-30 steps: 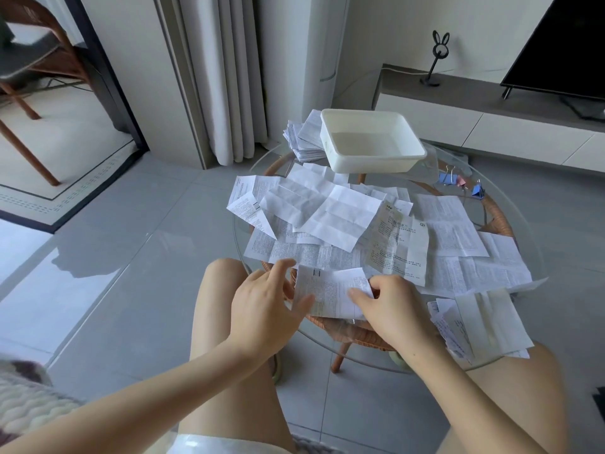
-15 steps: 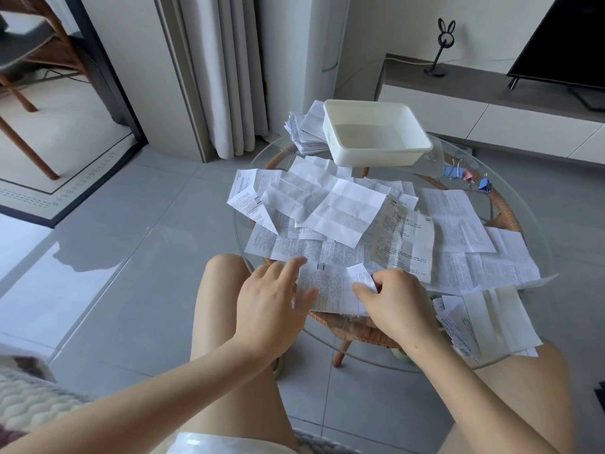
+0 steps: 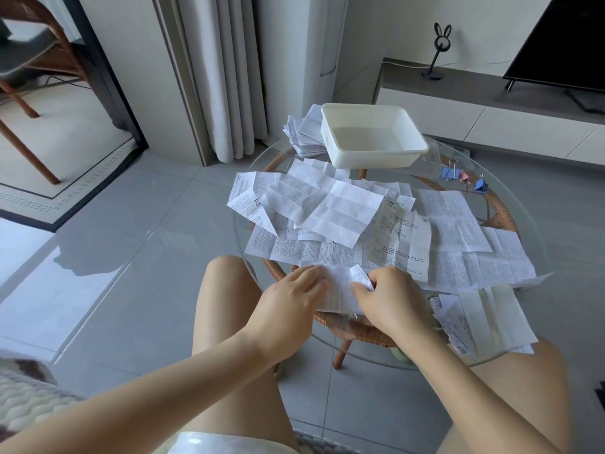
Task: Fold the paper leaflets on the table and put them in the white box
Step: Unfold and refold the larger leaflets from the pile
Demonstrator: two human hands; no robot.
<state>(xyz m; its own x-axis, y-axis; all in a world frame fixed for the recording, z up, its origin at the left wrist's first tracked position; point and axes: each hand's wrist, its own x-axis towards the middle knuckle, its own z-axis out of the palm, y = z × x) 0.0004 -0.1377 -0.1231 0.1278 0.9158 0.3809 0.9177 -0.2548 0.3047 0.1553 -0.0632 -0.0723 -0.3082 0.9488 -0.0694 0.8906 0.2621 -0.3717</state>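
Observation:
A small printed leaflet (image 3: 340, 291) lies at the near edge of the round glass table (image 3: 510, 350). My left hand (image 3: 288, 298) lies over its left part with fingers stretched across the paper. My right hand (image 3: 389, 298) pinches the leaflet's right edge, whose upper corner is curled up. Several unfolded leaflets (image 3: 340, 211) cover the table's middle. The white box (image 3: 373, 139) stands at the far side and looks empty.
A pile of folded leaflets (image 3: 304, 132) sits left of the box. Blue and pink binder clips (image 3: 461, 178) lie at the far right. More papers (image 3: 484, 319) overhang the near right edge above my knee. A wicker frame shows under the glass.
Both hands have drawn closer together over the small leaflet, its right side folding inward. The left hand now covers more of the paper.

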